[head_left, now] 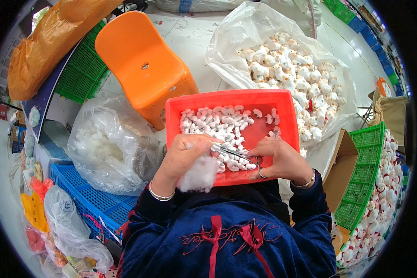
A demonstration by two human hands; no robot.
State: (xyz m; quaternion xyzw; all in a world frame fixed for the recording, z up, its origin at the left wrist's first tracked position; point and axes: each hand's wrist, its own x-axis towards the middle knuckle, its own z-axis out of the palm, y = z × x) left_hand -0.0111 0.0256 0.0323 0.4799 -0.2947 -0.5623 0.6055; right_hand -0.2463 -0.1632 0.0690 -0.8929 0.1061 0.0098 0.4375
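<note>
Over the front of a red tray [289, 134] on my lap, my left hand [185, 155] pinches a small white piece [214, 147]. A tuft of white stuffing [199, 175] hangs below the same hand. My right hand [280, 160] has its fingers in the ring handles of a metal tool [238, 153] shaped like forceps or scissors. The tool's tips meet the white piece at my left fingertips; whether they are inside it I cannot tell. Many small curved white fabric pieces [213, 123] lie in the tray, mostly on its left side.
A clear bag of stuffing [111, 143] stands at the left by a blue crate [85, 194]. Behind the tray is an orange plastic stool [143, 69]. A large clear bag [227, 51] holds white plush bodies [287, 69]. Green crates [363, 162] of plush pieces stand at the right.
</note>
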